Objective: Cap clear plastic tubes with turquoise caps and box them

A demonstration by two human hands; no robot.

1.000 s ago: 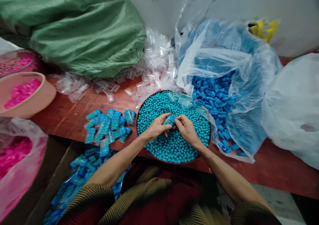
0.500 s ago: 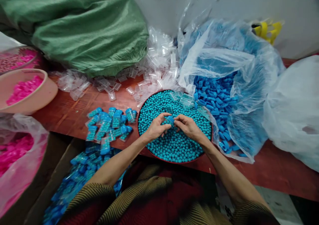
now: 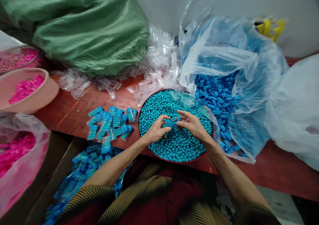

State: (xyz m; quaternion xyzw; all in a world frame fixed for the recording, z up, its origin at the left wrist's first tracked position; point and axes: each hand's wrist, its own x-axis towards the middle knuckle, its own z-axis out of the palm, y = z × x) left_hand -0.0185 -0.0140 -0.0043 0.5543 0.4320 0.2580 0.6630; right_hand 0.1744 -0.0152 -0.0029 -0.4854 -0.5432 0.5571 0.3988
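Observation:
My left hand (image 3: 157, 130) pinches a small clear container with a blue top (image 3: 169, 123) above the bowl; fingers partly cover it. A small blue plastic cap (image 3: 178, 118) sits between the fingers of my right hand (image 3: 191, 126), its index finger raised. Below both hands is a round red-rimmed bowl (image 3: 177, 161), filled with turquoise beads (image 3: 174, 148). Several clear empty containers (image 3: 187, 99) lie on the beads at the far side. Left of the bowl, filled containers with blue caps (image 3: 106, 125) lie in a loose pile on the red table (image 3: 72, 113).
Clear empty containers (image 3: 161, 57) are heaped behind the bowl, beside a green sack (image 3: 92, 32). A plastic bag of blue caps (image 3: 216, 92) stands right. At left are a pink basin (image 3: 47, 89) and a bag of pink pieces (image 3: 17, 152). Filled containers (image 3: 82, 175) lie below the table edge.
My right hand has drawn slightly away from the container, and its index finger has lifted. A blue cap now shows between its fingers. My left hand keeps its hold, with the container tilted differently.

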